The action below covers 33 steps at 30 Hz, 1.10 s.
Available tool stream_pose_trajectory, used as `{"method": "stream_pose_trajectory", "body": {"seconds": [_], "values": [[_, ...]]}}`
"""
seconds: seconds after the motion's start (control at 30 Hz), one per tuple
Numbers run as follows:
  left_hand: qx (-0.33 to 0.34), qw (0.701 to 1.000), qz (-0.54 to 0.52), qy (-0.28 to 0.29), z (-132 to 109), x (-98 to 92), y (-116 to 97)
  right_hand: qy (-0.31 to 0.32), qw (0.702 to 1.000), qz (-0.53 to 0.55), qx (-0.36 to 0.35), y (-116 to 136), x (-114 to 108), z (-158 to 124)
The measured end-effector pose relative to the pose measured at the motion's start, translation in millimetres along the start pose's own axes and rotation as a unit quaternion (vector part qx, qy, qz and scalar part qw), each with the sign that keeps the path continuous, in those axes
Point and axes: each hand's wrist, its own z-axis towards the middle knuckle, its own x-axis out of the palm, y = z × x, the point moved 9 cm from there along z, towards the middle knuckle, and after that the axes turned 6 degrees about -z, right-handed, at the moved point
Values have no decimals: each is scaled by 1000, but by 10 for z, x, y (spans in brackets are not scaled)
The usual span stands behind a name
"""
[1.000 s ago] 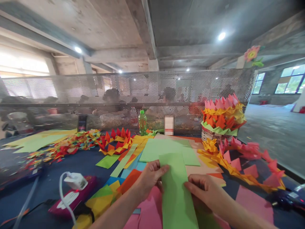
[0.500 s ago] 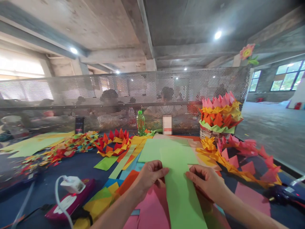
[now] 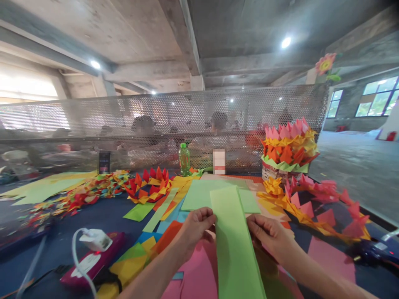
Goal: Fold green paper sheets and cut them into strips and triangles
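Observation:
A long, light green strip of folded paper [image 3: 235, 245] is held upright in front of me, its top leaning away. My left hand [image 3: 199, 226] pinches its left edge between thumb and curled fingers. At the opposite edge my right hand [image 3: 269, 234] has its thumb and bent fingers on the strip. Behind the strip, flat light green sheets [image 3: 196, 195] lie on the table. Pink paper [image 3: 199, 270] spreads below my left hand, with an orange sheet [image 3: 168, 237] beside it.
A purple power strip [image 3: 93, 259] with a white charger [image 3: 96, 239] sits at left. Paper scraps [image 3: 90, 193] and a red-orange paper ring [image 3: 149, 185] lie farther back. A green bottle [image 3: 184, 160] stands by the mesh panel [image 3: 174, 108]. At right are a layered paper basket [image 3: 288, 149] and a pink-yellow chain [image 3: 326, 218].
The strip's far edge has turned so its side layers show more. My right hand has shifted slightly right; my left hand has moved slightly left.

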Motion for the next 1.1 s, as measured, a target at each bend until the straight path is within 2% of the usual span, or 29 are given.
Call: {"method": "stream_pose_trajectory", "body": {"seconds": [0.2,0.5,0.67,0.83,0.97,1.1], "values": [[-5,999,-31,6,-2,4,22,22,999,27,6,12,17,-27],[-7,999,-36,18,7,10,62,5,999,30,30,12,17,-32],[-13,999,-34,39,-35,117,45,-2,998,46,32,1,11,-35],[1,997,40,70,-100,264,69,0,999,35,24,46,19,-58],[22,995,81,52,-79,243,91,-3,999,43,20,65,20,-67],[10,998,55,19,-33,152,90,-47,998,44,11,51,-84,-35]]}}
